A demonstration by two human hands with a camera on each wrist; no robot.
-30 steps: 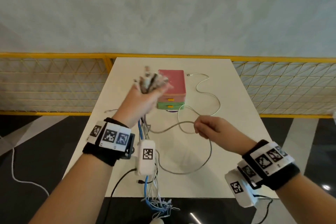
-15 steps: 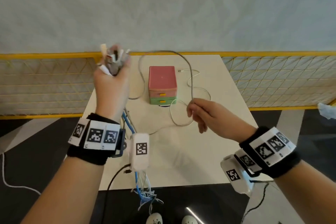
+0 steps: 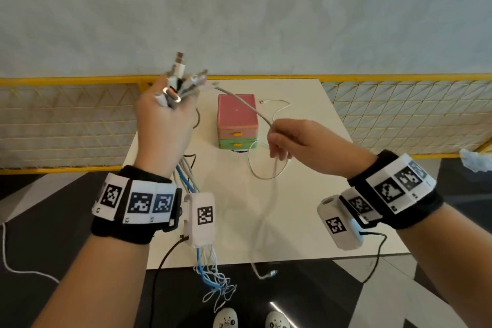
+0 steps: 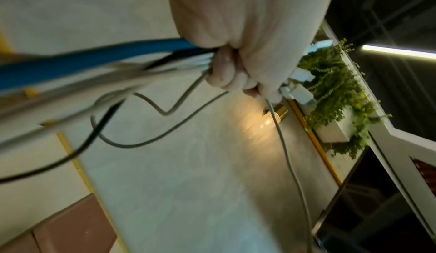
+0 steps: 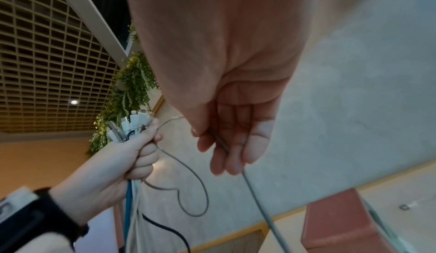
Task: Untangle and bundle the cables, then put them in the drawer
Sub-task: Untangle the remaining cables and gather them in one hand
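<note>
From the head camera, the left hand (image 3: 162, 125) is raised above the white rectangular table (image 3: 300, 210), fist wrapped tight round a bunch of white, grey, blue and black cables (image 3: 183, 168), their plugs sticking up out of the top of the fist and their tails hanging past the table's near edge. The right hand (image 3: 298, 141) pinches a thin grey cable (image 3: 246, 104) that runs up toward the bunch. Behind them on the table stands a small drawer box with a pink top and a green bottom drawer (image 3: 237, 121), both drawers closed, with a loose white cable (image 3: 277, 112) lying just beside it. The left wrist camera shows the left hand's fingers (image 4: 226, 74) curled hard round the bunch, a blue cable (image 4: 94, 59) blurred in front. The right wrist camera shows the right hand's thumb and fingers (image 5: 238, 145) lightly closed on the thin grey cable, the left hand beyond gripping the bunch.
</note>
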